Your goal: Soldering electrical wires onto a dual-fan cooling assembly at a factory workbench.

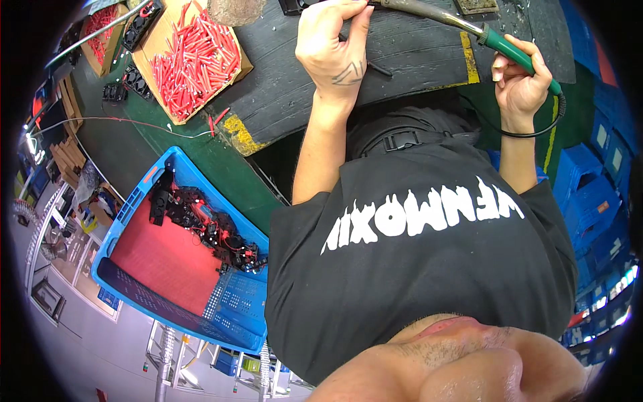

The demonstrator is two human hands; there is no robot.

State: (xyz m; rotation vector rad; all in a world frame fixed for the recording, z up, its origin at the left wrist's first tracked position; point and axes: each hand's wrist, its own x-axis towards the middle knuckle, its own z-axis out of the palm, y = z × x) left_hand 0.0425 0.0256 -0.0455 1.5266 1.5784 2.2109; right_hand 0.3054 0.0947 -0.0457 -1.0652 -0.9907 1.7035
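Note:
My right hand [522,87] is closed around the green handle of a soldering iron [512,53]. The iron's metal shaft slants leftward over the dark workbench [415,63], and its end reaches the fingertips of my left hand [333,47]. Thumb and index finger of that hand are pinched together at the top edge of the picture; what they hold is too small and cut off to make out. Partly behind the left hand, a black part [295,5] lies on the bench. Under the wrist lies a thin black stick [380,69].
Left on the bench, a cardboard box [246,65] holds many red pieces [194,63]. Black fans [137,84] lie beside it. A blue crate [107,264] at lower left contains black parts with red wires [207,224]. Blue bins [583,181] stand at right. The iron's cord [559,114] loops by my right wrist.

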